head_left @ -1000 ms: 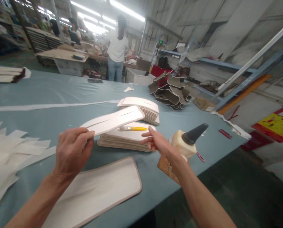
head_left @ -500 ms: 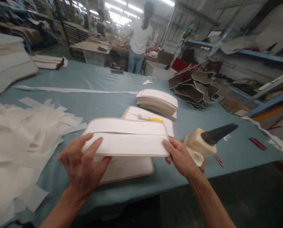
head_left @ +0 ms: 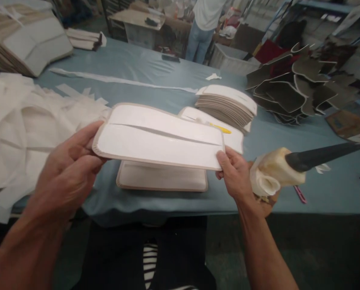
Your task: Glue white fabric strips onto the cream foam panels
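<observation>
A white panel (head_left: 156, 147) with a beige edge and a long slit is held up above the table between my two hands. My left hand (head_left: 73, 165) is closed on its left end, and my right hand (head_left: 232, 169) pinches the lower right corner. Below it lies another beige-edged white panel (head_left: 162, 177), partly covered. Behind, a brush with a yellow handle (head_left: 220, 128) rests on a further white panel (head_left: 236, 141), beside a stack of similar panels (head_left: 225, 106).
A cream plastic bottle with a black nozzle (head_left: 276, 167) stands right of my right hand. Loose white strips (head_left: 13, 133) are heaped at left, near a tall panel stack (head_left: 38, 40). Dark cut pieces (head_left: 288, 88) pile up at back right. A person (head_left: 202, 28) stands beyond the blue-green table.
My left hand, previously with fingers spread over the panel, now grips its left end. The panel tilts, left end higher. The view has dipped and shifted left.
</observation>
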`<state>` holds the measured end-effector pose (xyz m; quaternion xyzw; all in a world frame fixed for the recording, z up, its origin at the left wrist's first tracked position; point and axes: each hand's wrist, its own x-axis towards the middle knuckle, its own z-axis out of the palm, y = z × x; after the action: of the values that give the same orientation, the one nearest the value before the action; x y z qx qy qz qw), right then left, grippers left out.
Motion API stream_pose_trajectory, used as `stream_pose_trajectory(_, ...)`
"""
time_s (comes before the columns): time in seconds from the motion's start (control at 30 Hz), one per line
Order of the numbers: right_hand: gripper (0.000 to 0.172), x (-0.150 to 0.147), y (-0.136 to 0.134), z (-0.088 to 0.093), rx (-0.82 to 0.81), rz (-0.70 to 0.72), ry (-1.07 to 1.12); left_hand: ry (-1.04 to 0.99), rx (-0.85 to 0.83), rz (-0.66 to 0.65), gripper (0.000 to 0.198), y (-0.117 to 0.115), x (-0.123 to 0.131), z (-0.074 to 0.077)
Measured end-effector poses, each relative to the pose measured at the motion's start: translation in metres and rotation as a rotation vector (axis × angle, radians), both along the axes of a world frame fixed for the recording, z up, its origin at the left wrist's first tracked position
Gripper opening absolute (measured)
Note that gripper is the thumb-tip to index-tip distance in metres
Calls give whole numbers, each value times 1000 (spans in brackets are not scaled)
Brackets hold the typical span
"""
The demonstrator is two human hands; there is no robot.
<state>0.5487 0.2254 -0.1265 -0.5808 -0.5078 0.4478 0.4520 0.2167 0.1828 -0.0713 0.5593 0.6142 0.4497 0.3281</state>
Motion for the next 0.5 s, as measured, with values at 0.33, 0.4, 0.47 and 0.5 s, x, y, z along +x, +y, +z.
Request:
stream_pose_trajectory(0.33, 68, -5, -37, -52, -95, -3, -346, 120, -278, 277, 63, -33, 1, -55)
stream_pose_trajectory(0.4, 70, -4, -41, -61, -102, -3, -456, 202, -274, 333, 66, -40, 5, -69)
stream_pose_trajectory(0.47, 70, -4, -44, -66, -104, -3, -562, 275, -270, 367, 67, -44, 8, -80)
stream_pose_trajectory(0.5, 68, -4, -44, -68, -107, 0, -619, 303, -269, 366, 67, -46, 9, -84)
